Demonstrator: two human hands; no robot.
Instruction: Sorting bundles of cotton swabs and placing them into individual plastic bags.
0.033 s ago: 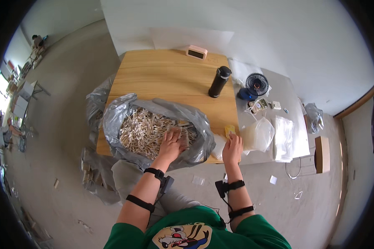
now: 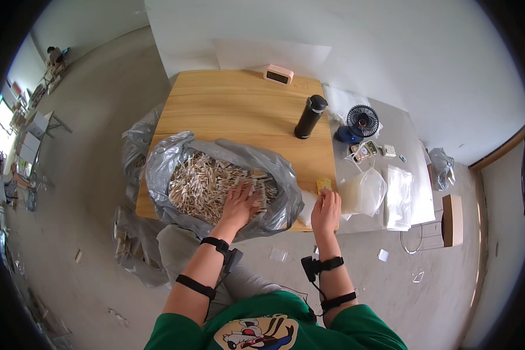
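A grey plastic bag (image 2: 280, 160), its mouth spread wide, holds a heap of thin white-tipped sticks that look like cotton swabs (image 2: 195, 186). My left hand (image 2: 241, 205) lies on the swabs at the bag's right side, fingers spread and palm down. Right of the bag, at the table's front right corner, my right hand (image 2: 326, 210) has its fingers bent and drawn together. Whatever they may hold is hidden. Just beyond those fingertips is a small yellow packet (image 2: 324, 184). Clear plastic (image 2: 307, 204) lies between the right hand and the grey bag.
On the wooden table (image 2: 227, 105) stand a black bottle (image 2: 310, 116) and a pink clock (image 2: 278, 74). The grey side table (image 2: 421, 201) bears a fan (image 2: 362, 121), a translucent bag (image 2: 364, 191) and clear plastic sleeves (image 2: 398, 195). More grey bags (image 2: 137, 245) rest at left.
My left hand's fingers are slightly more spread over the swabs. My right hand stays in nearly the same place, and the whole view has shifted a little.
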